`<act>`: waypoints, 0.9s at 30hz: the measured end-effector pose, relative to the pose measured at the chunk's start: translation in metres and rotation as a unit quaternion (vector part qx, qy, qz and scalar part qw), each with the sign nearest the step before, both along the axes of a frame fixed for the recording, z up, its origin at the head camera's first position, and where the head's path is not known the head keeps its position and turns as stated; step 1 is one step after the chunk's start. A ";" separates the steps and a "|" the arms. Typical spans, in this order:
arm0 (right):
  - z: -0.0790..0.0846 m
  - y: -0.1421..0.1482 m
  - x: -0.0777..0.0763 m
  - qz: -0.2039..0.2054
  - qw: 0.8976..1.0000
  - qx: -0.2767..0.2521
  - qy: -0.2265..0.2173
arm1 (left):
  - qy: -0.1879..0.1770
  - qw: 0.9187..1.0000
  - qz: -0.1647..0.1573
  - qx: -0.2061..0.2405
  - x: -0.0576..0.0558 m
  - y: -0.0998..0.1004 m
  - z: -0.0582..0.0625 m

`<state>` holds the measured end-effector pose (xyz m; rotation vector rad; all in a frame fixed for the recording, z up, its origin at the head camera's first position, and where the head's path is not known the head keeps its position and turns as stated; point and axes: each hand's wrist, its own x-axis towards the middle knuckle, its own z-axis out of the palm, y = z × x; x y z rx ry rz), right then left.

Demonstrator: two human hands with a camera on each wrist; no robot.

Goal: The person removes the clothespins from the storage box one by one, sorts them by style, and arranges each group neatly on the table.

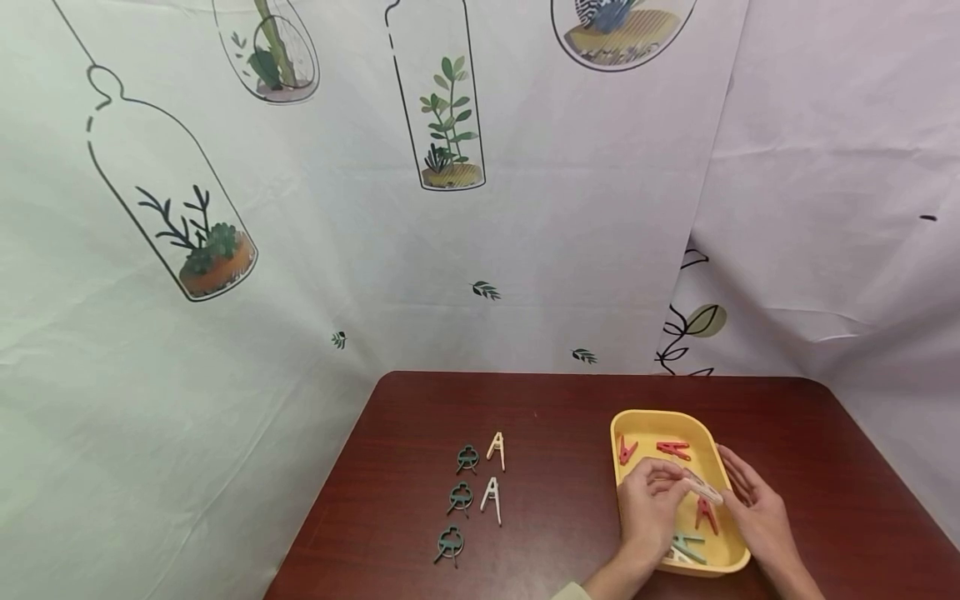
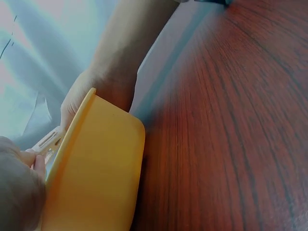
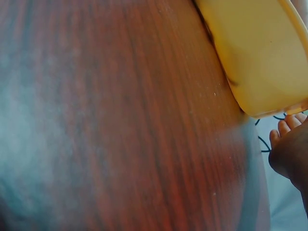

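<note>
Head view: pinched a slim pale plastic clothespin [image 1: 703, 487] with left hand [image 1: 649, 507] over rounded-rectangular yellow plastic tray [image 1: 727, 543], presumably to catch drops; could not tell grip of right hand [image 1: 761, 521].

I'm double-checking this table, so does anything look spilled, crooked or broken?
Nothing stands out: the dark green clips and pale clips on the table lie in tidy columns, the yellow tray stands upright, and no spill or damage shows.
</note>
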<state>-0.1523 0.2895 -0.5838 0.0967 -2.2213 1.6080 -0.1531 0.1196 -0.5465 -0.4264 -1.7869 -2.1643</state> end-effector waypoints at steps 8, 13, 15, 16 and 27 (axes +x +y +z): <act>-0.003 0.000 -0.001 0.005 1.000 -0.014 0.011 | 0.010 0.998 -0.021 0.064 -0.002 -0.003 -0.002; -0.001 -0.001 -0.001 -0.002 1.000 -0.005 0.005 | 0.021 0.998 -0.018 0.059 -0.003 -0.009 0.002; 0.000 -0.002 -0.001 -0.007 1.000 -0.003 -0.003 | 0.024 0.998 -0.018 0.058 -0.004 -0.013 0.004; 0.001 -0.002 -0.001 -0.009 1.000 -0.002 -0.007 | 0.025 0.998 -0.018 0.058 -0.004 -0.015 0.005; 0.004 -0.002 0.003 -0.027 0.998 0.025 -0.059 | 0.058 0.996 -0.012 0.073 -0.014 -0.044 0.007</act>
